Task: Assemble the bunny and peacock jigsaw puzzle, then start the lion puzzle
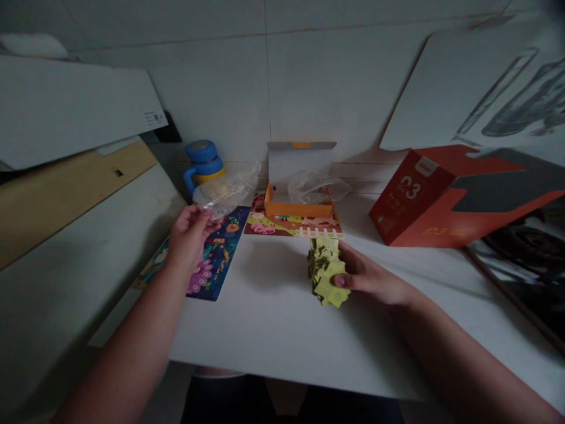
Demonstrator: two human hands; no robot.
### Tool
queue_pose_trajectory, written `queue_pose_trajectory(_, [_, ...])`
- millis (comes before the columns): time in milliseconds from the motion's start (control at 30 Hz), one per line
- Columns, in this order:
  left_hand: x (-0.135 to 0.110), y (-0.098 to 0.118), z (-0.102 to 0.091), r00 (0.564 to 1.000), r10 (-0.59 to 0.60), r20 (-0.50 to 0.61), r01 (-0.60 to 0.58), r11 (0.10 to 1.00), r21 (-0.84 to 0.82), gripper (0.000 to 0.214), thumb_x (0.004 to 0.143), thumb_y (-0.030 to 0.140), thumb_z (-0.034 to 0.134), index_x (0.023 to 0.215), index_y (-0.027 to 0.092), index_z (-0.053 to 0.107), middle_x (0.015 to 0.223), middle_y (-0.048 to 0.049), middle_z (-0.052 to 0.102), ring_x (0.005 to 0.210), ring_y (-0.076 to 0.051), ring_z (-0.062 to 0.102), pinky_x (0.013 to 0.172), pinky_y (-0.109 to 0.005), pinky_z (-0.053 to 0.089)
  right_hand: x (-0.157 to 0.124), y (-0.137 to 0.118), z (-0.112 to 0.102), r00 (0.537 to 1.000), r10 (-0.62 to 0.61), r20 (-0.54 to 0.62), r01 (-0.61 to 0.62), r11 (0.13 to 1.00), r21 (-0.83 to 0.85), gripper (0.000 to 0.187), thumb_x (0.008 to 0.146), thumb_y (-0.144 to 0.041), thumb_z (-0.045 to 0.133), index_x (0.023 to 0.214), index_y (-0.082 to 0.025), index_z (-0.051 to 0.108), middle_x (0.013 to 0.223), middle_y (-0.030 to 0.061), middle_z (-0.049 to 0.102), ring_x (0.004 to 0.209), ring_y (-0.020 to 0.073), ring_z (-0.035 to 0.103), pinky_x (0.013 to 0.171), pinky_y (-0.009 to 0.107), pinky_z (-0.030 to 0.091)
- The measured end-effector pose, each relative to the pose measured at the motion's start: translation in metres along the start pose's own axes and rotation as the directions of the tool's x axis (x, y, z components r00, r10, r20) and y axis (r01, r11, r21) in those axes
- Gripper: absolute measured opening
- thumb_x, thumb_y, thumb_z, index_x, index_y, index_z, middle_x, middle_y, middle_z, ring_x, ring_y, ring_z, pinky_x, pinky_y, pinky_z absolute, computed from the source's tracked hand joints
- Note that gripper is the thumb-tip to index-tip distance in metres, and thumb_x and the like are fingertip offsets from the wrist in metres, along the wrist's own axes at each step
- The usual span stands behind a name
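Observation:
My right hand (357,268) is closed around a stack of yellow-green puzzle pieces (329,277), held over the front half of the white table. On the left, my left hand (192,229) pinches a crumpled clear plastic bag (229,191). Under that hand lies a dark blue illustrated sheet (225,253) with flowers and sea shapes. Farther back, an orange box (298,209) stands with its lid up, and another clear plastic bag (315,187) pokes out of it. A colourful farm picture sheet (282,227) is partly beneath the box.
A blue and yellow flask (203,159) stands behind the left bag. An open red carton (415,200) sits at the right, with a large white printed board (481,88) behind it. White and brown cardboard panels (75,100) crowd the left side. A tiled wall closes off the back.

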State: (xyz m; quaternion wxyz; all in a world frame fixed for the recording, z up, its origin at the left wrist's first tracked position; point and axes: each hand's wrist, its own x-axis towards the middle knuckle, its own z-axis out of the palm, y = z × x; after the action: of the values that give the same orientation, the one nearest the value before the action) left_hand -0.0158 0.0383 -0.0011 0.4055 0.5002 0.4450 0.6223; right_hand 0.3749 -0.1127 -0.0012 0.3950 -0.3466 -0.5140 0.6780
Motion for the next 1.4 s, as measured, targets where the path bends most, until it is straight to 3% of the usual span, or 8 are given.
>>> queue_pose_trajectory(167, [-0.010,-0.007,0.005,0.937,-0.075,0.340,0.009,0.981,0.193,0.060,0.087,0.057,0.084,0.133,0.023,0.068,0.147,-0.0137,0.069,0.129,-0.029,0.071,0.106,-0.044,0.060,0.004,0.004,0.012,0.998,-0.037,-0.049,0.038,0.999,0.013,0.065,0.084,-0.039,0.091,0.135,-0.021,0.056,0.124,0.0114,0.075,0.105,0.0248,0.076,0.086,0.037,0.065])
queue_pose_trajectory(267, [-0.012,-0.012,0.005,0.883,-0.144,0.447,-0.075,0.896,0.438,0.059,0.089,0.070,0.077,0.120,0.020,0.076,0.128,-0.0135,0.079,0.117,-0.030,0.075,0.103,-0.044,0.060,0.007,0.008,0.013,0.988,-0.049,-0.149,0.050,0.999,0.005,0.068,0.083,-0.040,0.092,0.136,-0.022,0.053,0.126,0.0125,0.076,0.107,0.0259,0.078,0.088,0.039,0.066])
queue_pose_trajectory(433, [-0.012,-0.009,0.004,0.896,-0.112,0.431,-0.177,0.799,0.575,0.057,0.090,0.077,0.069,0.102,0.021,0.076,0.106,-0.0084,0.082,0.102,-0.028,0.075,0.095,-0.039,0.059,0.013,0.017,0.007,0.897,-0.232,-0.375,0.153,0.961,-0.229,0.077,0.082,-0.044,0.093,0.141,-0.025,0.047,0.140,0.0156,0.070,0.118,0.0280,0.076,0.098,0.043,0.065])
queue_pose_trajectory(633, [-0.020,0.001,0.009,0.880,-0.070,0.469,-0.289,0.705,0.647,0.041,0.098,0.062,0.063,0.098,0.023,0.075,0.098,-0.0052,0.081,0.093,-0.025,0.073,0.087,-0.034,0.057,0.011,0.023,-0.002,0.714,-0.583,-0.388,-0.023,0.534,-0.845,0.080,0.086,-0.035,0.086,0.155,-0.028,0.045,0.145,0.0168,0.066,0.119,0.0347,0.074,0.102,0.055,0.063])
queue_pose_trajectory(800, [-0.030,0.005,0.016,0.811,-0.049,0.583,-0.407,0.669,0.622,0.033,0.102,0.052,0.061,0.100,0.022,0.076,0.101,-0.0052,0.079,0.092,-0.022,0.071,0.078,-0.028,0.057,0.012,0.020,0.010,0.807,-0.586,-0.071,-0.007,0.111,-0.994,0.070,0.094,-0.017,0.071,0.159,-0.030,0.049,0.151,0.0172,0.059,0.136,0.0367,0.063,0.108,0.054,0.060])
queue_pose_trajectory(1000, [-0.062,0.016,0.043,0.673,-0.125,0.729,-0.419,0.749,0.514,0.050,0.099,0.056,0.071,0.139,0.026,0.067,0.143,-0.0110,0.072,0.118,-0.027,0.074,0.103,-0.044,0.061,0.016,0.025,0.025,0.889,-0.435,0.144,0.085,-0.151,-0.985,0.058,0.106,-0.016,0.061,0.160,-0.035,0.054,0.154,0.0172,0.057,0.142,0.0359,0.053,0.113,0.055,0.057])
queue_pose_trajectory(1167, [-0.101,0.017,0.080,0.547,-0.229,0.805,-0.397,0.776,0.491,0.124,0.077,0.065,0.093,0.174,0.023,0.026,0.180,-0.0229,0.030,0.164,-0.042,0.036,0.133,-0.060,0.037,0.015,0.030,0.027,0.884,-0.426,0.194,0.120,-0.193,-0.974,0.055,0.107,-0.021,0.061,0.161,-0.032,0.056,0.159,0.0218,0.052,0.149,0.0407,0.047,0.114,0.059,0.056])
queue_pose_trajectory(1400, [-0.122,-0.001,0.120,0.656,-0.153,0.739,-0.219,0.898,0.381,0.118,0.081,0.044,0.095,0.174,0.026,0.024,0.177,-0.0239,0.035,0.164,-0.043,0.037,0.133,-0.067,0.032,0.014,0.029,0.027,0.877,-0.442,0.189,0.200,-0.022,-0.980,0.063,0.101,-0.029,0.074,0.161,-0.026,0.054,0.154,0.0235,0.056,0.142,0.0410,0.055,0.115,0.064,0.054])
